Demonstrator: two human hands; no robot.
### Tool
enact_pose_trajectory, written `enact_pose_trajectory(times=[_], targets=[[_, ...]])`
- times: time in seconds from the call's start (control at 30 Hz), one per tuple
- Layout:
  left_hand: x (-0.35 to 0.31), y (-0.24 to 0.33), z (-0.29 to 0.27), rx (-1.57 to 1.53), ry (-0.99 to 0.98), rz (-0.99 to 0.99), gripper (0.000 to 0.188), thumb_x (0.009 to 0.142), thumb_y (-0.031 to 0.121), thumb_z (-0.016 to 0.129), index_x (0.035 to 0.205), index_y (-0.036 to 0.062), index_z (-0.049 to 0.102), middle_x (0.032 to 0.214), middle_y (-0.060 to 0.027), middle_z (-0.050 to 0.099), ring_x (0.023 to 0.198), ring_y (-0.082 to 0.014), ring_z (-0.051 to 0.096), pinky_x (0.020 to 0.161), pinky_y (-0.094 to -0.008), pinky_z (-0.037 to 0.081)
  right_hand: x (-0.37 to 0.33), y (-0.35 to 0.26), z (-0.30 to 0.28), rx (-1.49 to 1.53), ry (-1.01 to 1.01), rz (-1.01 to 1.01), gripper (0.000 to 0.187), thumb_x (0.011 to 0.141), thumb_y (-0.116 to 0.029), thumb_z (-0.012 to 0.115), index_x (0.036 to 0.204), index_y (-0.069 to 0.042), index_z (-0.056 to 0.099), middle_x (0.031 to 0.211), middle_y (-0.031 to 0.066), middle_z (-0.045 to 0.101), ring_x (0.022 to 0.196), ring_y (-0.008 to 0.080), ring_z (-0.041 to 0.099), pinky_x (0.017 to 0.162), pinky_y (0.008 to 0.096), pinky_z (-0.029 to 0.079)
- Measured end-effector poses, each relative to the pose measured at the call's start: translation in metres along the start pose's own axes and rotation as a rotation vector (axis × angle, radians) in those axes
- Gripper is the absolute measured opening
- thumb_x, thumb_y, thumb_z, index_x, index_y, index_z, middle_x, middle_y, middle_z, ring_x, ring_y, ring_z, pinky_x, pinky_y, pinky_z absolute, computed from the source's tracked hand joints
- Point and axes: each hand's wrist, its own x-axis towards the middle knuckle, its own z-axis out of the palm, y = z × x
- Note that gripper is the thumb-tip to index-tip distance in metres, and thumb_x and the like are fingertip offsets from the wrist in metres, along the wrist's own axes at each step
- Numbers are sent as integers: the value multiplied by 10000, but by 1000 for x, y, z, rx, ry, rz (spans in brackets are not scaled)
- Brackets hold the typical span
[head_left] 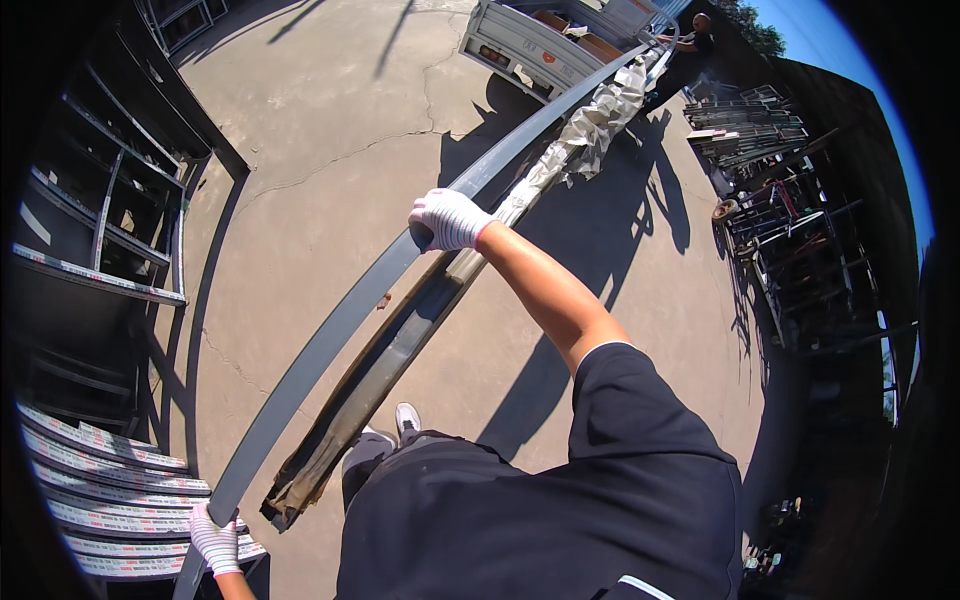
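Sunlit, cracked concrete (310, 200) lies beneath the gray bar (323, 345), a truck (545, 52) beyond.

Fisheye view from the person's head, facing down and forward, dark shirt (540, 520) near, truck (512, 36) far

The long bar (322, 340) is smooth with a low sheen, probably painted metal, though plastic can't be ruled out from this view. Knitted cloth glove (450, 218); crumpled, papery wrapping (605, 120); matt cloth shirt (540, 520); rough, matt ground (330, 110).
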Motion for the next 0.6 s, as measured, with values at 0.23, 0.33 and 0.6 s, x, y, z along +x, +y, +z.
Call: enact_pose_trajectory(times=[0.23,0.33,0.6], targets=[[35,70,0,-44,24,123,509,612,279,927,917,60,583,897,-141,609,866,-359,596,799,-453,485,-13,63,2,-75,75,152,553,598,-427,914,1031,-141,723,1029,63,692,1064,266,633,1007,392,427],[51,125,11,-97,25,150,565,609,369,936,935,52,601,901,-138,616,882,-355,597,826,-452,488,-28,87,3,-89,76,304,763,563,-471,921,1193,-117,674,1176,81,661,1188,278,590,1060,414,407],[91,225,1,-86,41,145,607,589,448,933,944,55,636,893,-136,645,893,-346,617,821,-443,509,-85,107,48,110,423,831,727,835,-489,739,1388,-55,554,1450,201,524,1354,365,472,1152,444,353]])
